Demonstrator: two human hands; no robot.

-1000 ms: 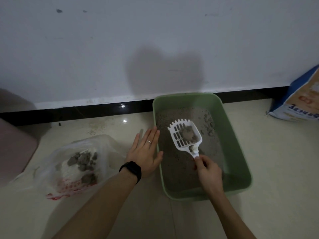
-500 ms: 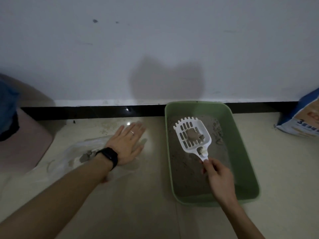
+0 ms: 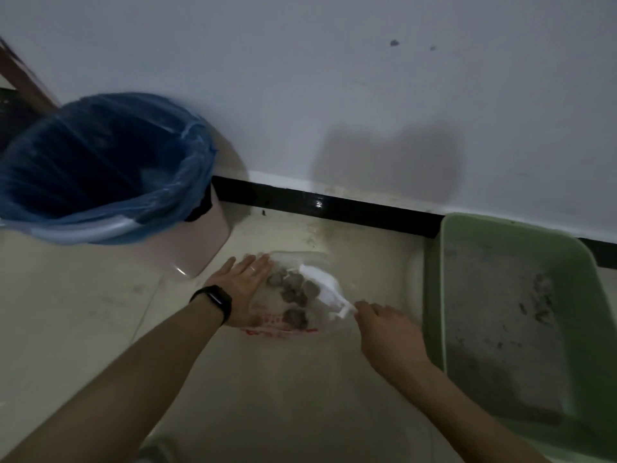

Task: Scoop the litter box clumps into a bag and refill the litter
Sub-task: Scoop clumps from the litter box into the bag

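View: head camera, the only one, looking down at the floor (image 3: pixel 300 396) by the wall (image 3: pixel 334 95)
Left hand (image 3: pixel 243 289): flat, fingers straight, pressed on the left edge of the bag (image 3: pixel 293 329); wristband (image 3: pixel 213 300) on that wrist
Right hand (image 3: pixel 384 325): fingers curled round the handle of the white scoop (image 3: pixel 322 284)
Scoop: head tipped over the right side of the bag, well apart from the box; blurred, so could not tell whether anything was left in it
Bag: clear plastic with red print, lying on the floor between the bin (image 3: pixel 200 248) and the litter box (image 3: pixel 434 295)
Clumps (image 3: pixel 293 285): several grey lumps sat heaped in the bag, touching one another
Litter box: green, to the right against the wall; litter (image 3: pixel 494 312) lay thin and uneven in it
Box remainder: a few darker lumps (image 3: pixel 541 302) showed toward the right wall; whether they were clumps could not be told
Bin: pink, blue liner (image 3: pixel 100 168), left of the bag; not part of the work as far as seen
Refill supply: not in view
Done, judged: most of the scooping, a pile bagged
Left, judged: emptying this load, perhaps another pass over the box, then the whole refill
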